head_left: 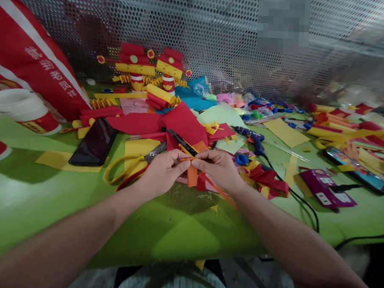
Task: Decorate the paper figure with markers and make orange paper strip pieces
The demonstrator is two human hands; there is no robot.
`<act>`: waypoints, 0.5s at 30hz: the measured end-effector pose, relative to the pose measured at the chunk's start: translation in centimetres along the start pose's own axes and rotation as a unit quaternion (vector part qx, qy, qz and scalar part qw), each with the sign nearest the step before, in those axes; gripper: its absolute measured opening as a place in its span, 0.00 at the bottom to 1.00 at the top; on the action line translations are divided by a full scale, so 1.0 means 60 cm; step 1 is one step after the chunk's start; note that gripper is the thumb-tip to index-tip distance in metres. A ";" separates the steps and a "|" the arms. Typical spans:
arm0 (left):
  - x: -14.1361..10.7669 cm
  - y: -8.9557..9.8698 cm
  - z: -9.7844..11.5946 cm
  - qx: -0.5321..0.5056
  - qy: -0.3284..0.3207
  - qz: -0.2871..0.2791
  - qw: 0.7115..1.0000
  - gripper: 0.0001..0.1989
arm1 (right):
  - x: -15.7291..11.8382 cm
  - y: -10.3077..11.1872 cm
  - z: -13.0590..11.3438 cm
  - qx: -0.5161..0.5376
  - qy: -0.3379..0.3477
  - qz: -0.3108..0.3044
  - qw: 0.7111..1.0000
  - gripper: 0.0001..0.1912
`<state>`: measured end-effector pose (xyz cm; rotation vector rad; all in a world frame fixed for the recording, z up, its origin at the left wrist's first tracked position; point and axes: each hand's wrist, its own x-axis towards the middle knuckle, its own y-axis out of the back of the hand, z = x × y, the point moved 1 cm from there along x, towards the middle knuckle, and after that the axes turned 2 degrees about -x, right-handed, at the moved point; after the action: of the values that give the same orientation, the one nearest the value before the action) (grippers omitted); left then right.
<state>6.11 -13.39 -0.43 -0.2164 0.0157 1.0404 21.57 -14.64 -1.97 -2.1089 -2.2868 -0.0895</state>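
My left hand (167, 170) and my right hand (219, 166) meet above the table's near middle, fingertips pinched together. Between them runs a thin orange paper strip (188, 159), its long tail hanging out below my right hand. Another orange paper piece (192, 177) lies just under the fingers. Behind the fingertips rests a black and yellow utility knife (181, 141). Yellow-handled scissors (124, 166) lie beside my left hand, their blades partly on the paper. Red paper sheets (186, 122) spread out beyond both hands.
Two red and yellow paper figures (136, 65) stand at the back. On the left are a phone (95, 142), a paper cup (28, 109) and a red bag (33, 48). A blue glue gun (254, 140) and a purple power strip (326, 188) with trailing cords lie right.
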 end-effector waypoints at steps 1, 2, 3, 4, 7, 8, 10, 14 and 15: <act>0.001 0.001 0.000 -0.007 0.000 0.003 1.000 0.04 | 0.000 0.001 0.000 -0.013 0.015 0.001 1.000 0.15; 0.001 0.002 0.000 -0.015 -0.002 0.010 1.000 0.04 | 0.000 0.004 -0.001 -0.035 0.038 0.007 0.999 0.14; 0.003 0.004 0.000 -0.025 -0.007 0.022 0.999 0.05 | 0.000 0.007 -0.002 -0.068 0.075 0.021 0.995 0.11; 0.004 0.005 0.000 -0.036 -0.013 0.034 0.999 0.05 | 0.000 0.010 -0.003 -0.114 0.125 0.038 0.985 0.09; 0.006 0.008 0.000 -0.069 -0.017 0.054 0.996 0.05 | -0.001 0.018 -0.008 -0.282 0.309 0.062 0.906 0.07; 0.007 0.008 0.001 -0.076 -0.012 0.055 0.995 0.04 | -0.002 0.019 -0.009 -0.327 0.359 0.051 0.873 0.08; 0.007 0.007 0.001 -0.082 -0.004 0.057 0.995 0.04 | -0.003 0.019 -0.010 -0.380 0.421 0.023 0.823 0.09; 0.007 0.005 0.000 -0.069 0.001 0.066 0.995 0.04 | -0.005 0.016 -0.009 -0.388 0.440 0.019 0.810 0.08; 0.007 0.005 -0.001 -0.063 0.002 0.068 0.996 0.04 | -0.006 0.016 -0.008 -0.378 0.432 0.027 0.818 0.08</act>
<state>6.08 -12.89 -0.57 -0.3359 -0.0321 1.1773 22.53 -14.93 -1.46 -1.7039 -1.6979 -1.7823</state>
